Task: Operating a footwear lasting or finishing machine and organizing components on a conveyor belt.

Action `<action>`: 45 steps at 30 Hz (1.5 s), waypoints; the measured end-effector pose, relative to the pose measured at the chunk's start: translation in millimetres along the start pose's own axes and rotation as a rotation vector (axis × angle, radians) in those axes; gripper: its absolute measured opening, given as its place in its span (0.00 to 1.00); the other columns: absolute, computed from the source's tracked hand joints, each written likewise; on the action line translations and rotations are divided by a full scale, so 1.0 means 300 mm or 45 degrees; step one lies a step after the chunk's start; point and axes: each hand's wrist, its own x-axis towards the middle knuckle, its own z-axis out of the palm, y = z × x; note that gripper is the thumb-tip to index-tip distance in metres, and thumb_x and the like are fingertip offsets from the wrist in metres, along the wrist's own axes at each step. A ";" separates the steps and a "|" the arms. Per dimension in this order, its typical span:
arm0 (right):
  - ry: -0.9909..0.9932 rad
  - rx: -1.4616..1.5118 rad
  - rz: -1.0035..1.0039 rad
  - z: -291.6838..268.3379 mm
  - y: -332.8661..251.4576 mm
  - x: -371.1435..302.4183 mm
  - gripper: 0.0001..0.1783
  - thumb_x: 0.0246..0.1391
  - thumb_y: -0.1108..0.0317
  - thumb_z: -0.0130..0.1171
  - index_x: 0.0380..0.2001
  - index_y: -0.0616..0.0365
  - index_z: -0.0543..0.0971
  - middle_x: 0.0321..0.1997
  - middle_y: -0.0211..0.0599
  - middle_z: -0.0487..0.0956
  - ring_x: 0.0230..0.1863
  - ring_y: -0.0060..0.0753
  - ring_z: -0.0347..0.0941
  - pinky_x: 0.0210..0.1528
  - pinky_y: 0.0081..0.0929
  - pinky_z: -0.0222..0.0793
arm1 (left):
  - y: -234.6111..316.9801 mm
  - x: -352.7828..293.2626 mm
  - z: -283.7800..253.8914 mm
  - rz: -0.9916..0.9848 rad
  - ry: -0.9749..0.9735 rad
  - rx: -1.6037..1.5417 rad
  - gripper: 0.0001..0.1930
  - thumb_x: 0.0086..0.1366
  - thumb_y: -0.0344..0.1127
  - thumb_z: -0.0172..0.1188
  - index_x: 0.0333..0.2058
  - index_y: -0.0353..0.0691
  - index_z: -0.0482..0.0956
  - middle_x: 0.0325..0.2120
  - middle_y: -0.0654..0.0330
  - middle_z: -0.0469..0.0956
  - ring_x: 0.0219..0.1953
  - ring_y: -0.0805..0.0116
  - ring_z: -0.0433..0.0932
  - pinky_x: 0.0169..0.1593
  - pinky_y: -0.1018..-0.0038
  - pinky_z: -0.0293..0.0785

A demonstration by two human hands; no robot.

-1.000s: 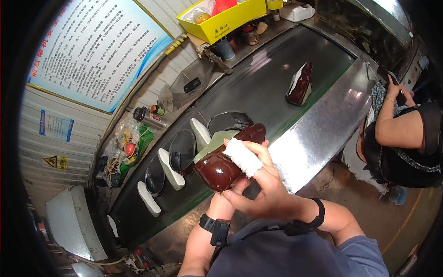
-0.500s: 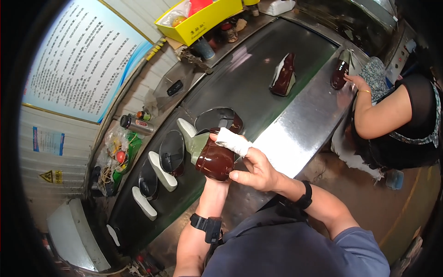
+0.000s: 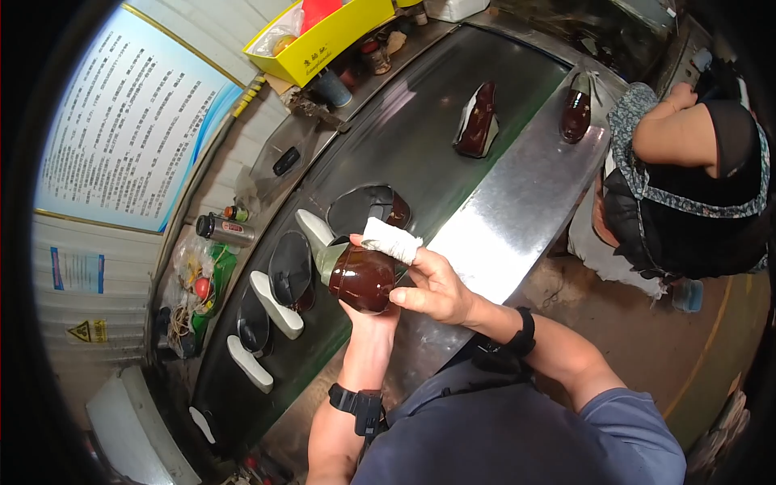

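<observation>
A glossy dark red shoe [image 3: 362, 279] on a pale green last is held up over the dark belt, its rounded end turned toward me. My left hand [image 3: 372, 320] is closed around it from underneath, its fingers mostly hidden by the shoe. White cloth [image 3: 391, 240] wraps the fingers of my right hand [image 3: 440, 293], lying along the shoe's upper right side. My right thumb points at the shoe's near end. Just beyond are a pale sole [image 3: 314, 229] and a dark sole-shaped piece [image 3: 356, 208] beside another dark red shoe [image 3: 399, 212].
Pale soles [image 3: 275, 305] and black sole-shaped pieces [image 3: 290, 263] lie along the belt [image 3: 404, 133]. A red shoe [image 3: 478, 121] lies farther up; another [image 3: 576, 111] rests on the metal ledge [image 3: 501, 230]. A co-worker [image 3: 687, 186] sits at right. A yellow box [image 3: 319, 40] stands behind.
The shoe has turned in my hands, showing more of its rounded end. The co-worker's hand has left the shoe on the ledge. The whole view has shifted slightly.
</observation>
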 end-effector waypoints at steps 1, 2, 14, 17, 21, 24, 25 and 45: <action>0.014 -0.028 -0.011 -0.006 0.003 -0.007 0.39 0.56 0.63 0.61 0.68 0.69 0.64 0.72 0.50 0.66 0.75 0.44 0.56 0.76 0.40 0.46 | -0.017 0.005 -0.003 0.009 0.018 -0.012 0.22 0.74 0.53 0.41 0.53 0.46 0.76 0.50 0.61 0.78 0.53 0.64 0.78 0.58 0.63 0.76; 0.009 -0.005 0.002 -0.006 0.012 -0.014 0.39 0.56 0.63 0.62 0.68 0.69 0.64 0.71 0.50 0.66 0.75 0.44 0.56 0.76 0.40 0.47 | -0.018 0.008 -0.010 0.046 0.073 -0.025 0.22 0.74 0.52 0.42 0.52 0.46 0.77 0.50 0.62 0.78 0.53 0.63 0.78 0.59 0.62 0.75; 0.480 -0.606 0.742 -0.347 -0.100 -0.180 0.36 0.48 0.60 0.77 0.53 0.73 0.72 0.51 0.45 0.82 0.52 0.33 0.78 0.55 0.29 0.74 | -0.146 0.096 -0.081 -0.286 0.080 0.512 0.22 0.76 0.49 0.52 0.58 0.39 0.67 0.51 0.54 0.76 0.52 0.55 0.80 0.52 0.56 0.81; 0.883 -0.480 0.640 -0.477 -0.072 -0.276 0.26 0.49 0.73 0.76 0.45 0.74 0.71 0.51 0.45 0.81 0.49 0.27 0.78 0.49 0.25 0.78 | -0.161 0.135 -0.085 -0.367 0.070 0.871 0.22 0.76 0.41 0.55 0.62 0.38 0.66 0.49 0.55 0.78 0.48 0.63 0.81 0.50 0.66 0.81; 1.081 -0.777 0.370 -0.609 -0.099 -0.385 0.27 0.49 0.70 0.76 0.46 0.74 0.73 0.53 0.46 0.80 0.48 0.26 0.78 0.51 0.24 0.76 | -0.085 0.143 -0.142 -0.071 0.149 1.109 0.17 0.75 0.33 0.55 0.58 0.34 0.71 0.45 0.56 0.80 0.44 0.70 0.81 0.47 0.75 0.80; 1.020 -0.778 0.567 -0.743 -0.124 -0.447 0.42 0.47 0.61 0.79 0.58 0.76 0.70 0.58 0.52 0.77 0.58 0.35 0.75 0.60 0.31 0.72 | -0.034 0.117 -0.243 -0.017 0.193 1.112 0.16 0.75 0.33 0.54 0.57 0.33 0.71 0.42 0.55 0.80 0.40 0.69 0.81 0.45 0.75 0.81; 1.000 -0.698 0.736 -0.793 -0.149 -0.432 0.46 0.46 0.59 0.79 0.61 0.76 0.68 0.60 0.54 0.76 0.61 0.39 0.73 0.62 0.35 0.71 | -0.020 0.105 -0.281 -0.013 0.216 1.110 0.15 0.75 0.33 0.54 0.56 0.32 0.72 0.41 0.55 0.80 0.39 0.69 0.82 0.45 0.74 0.81; 1.256 -0.139 0.314 -0.990 -0.357 0.096 0.28 0.55 0.69 0.66 0.57 0.63 0.67 0.44 0.43 0.80 0.39 0.35 0.80 0.39 0.38 0.84 | 0.068 0.128 0.009 -0.215 -0.013 1.168 0.18 0.69 0.25 0.60 0.56 0.28 0.73 0.47 0.45 0.81 0.47 0.60 0.83 0.54 0.68 0.80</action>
